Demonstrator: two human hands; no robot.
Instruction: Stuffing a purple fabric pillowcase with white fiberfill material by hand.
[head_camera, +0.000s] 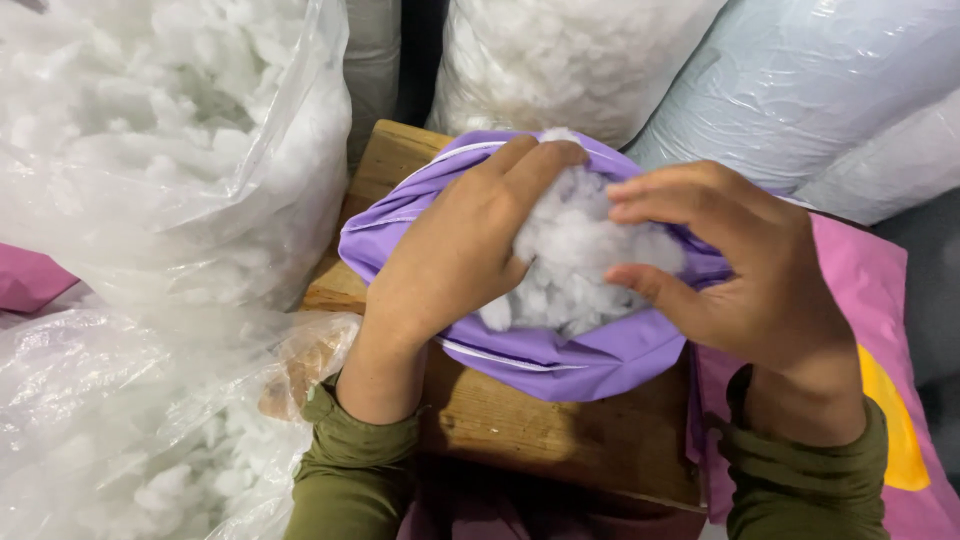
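Hands, left hand (460, 250) and right hand (740, 270), half-curled, pressing white stuffing (575, 255) into purple cover (560, 360), perhaps gripping.
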